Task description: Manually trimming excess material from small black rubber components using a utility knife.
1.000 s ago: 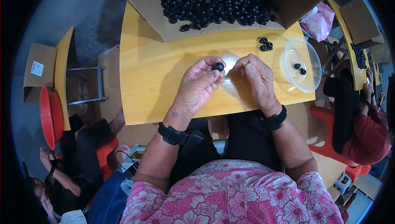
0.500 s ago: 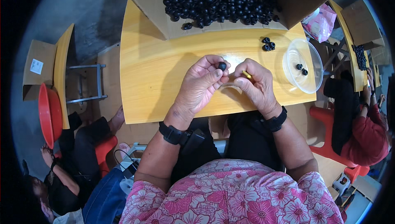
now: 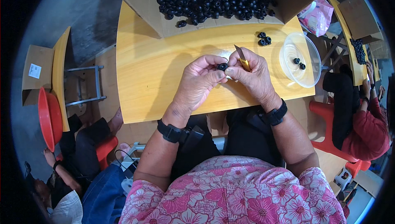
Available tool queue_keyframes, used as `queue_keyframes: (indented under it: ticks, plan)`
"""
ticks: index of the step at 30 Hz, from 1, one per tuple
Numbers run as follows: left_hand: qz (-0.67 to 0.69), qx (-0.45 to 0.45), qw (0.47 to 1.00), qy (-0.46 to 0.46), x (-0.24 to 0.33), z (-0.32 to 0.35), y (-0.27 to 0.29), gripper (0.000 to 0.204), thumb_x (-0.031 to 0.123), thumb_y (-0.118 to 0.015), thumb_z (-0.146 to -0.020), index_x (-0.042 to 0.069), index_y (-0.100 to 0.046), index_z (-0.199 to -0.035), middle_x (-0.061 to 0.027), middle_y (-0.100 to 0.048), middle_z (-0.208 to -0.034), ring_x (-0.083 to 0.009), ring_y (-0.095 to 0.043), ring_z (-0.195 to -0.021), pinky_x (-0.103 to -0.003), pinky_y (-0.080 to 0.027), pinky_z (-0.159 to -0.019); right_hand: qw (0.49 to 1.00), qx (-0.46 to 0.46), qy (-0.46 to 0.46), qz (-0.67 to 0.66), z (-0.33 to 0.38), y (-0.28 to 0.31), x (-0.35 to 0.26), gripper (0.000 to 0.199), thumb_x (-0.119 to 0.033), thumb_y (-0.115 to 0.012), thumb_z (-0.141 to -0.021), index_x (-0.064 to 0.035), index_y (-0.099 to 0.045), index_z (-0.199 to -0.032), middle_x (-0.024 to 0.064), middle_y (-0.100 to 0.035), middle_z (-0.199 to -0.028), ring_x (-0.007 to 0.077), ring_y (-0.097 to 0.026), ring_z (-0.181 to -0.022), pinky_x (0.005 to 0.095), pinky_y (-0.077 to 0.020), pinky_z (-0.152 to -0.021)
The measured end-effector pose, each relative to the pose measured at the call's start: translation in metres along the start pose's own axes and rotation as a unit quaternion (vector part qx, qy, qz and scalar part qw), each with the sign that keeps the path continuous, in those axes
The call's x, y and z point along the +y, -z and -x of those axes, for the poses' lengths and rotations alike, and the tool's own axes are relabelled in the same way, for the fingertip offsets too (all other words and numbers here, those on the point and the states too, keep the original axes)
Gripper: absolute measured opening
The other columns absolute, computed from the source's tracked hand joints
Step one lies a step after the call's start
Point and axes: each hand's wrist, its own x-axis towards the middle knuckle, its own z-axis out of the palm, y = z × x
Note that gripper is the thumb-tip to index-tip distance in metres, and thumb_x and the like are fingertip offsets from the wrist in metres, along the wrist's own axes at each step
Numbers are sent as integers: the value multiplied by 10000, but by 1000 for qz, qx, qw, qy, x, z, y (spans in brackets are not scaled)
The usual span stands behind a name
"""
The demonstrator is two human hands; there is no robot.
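At frame centre, the left hand (image 3: pixel 196 79) pinches a black part (image 3: pixel 222 66); the right hand (image 3: pixel 258 75) grips a knife (image 3: pixel 244 62). The part seems light, smooth, perhaps rubbery, best held by its sides.

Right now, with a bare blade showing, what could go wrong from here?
The slim yellow-handled metal knife in the right hand has its blade exposed near the bare left hand; a slip might cut skin. The small round black part, held in a pinch, could pop loose. The round clear plastic tub seems to overhang the right edge of the yellow wooden table; a bump might tip it.
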Motion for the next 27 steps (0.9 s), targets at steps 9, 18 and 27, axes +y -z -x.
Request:
queue_keyframes:
  ticks: [9,18,27]
  plan:
    - [13,19,1000,20,3,2,0,220,-9,-604,-853,-23,-599,-1073,-97,-626,-972,-144,-620,-838,-267,-539,-784,1000,-11,5,24,0,1,-2,177,-126,-747,-765,-67,-580,-761,-63,-525,-685,7,-413,-614,173,-356,-563]
    - [-4,3,1000,31,5,2,3,186,8,-599,-861,-15,-593,-1046,-84,-622,-927,-139,-619,-830,-280,-543,-769,999,-32,9,19,-2,3,-3,161,-119,-725,-793,-63,-579,-756,-54,-548,-701,11,-439,-647,172,-365,-586]
    - [32,-21,999,32,4,-2,7,138,47,-595,-877,33,-569,-1012,-61,-599,-895,-122,-591,-821,-247,-498,-765,999,-34,22,25,1,5,-10,265,-267,-555,-918,-37,-596,-793,-15,-561,-709,53,-411,-640,197,-357,-611]
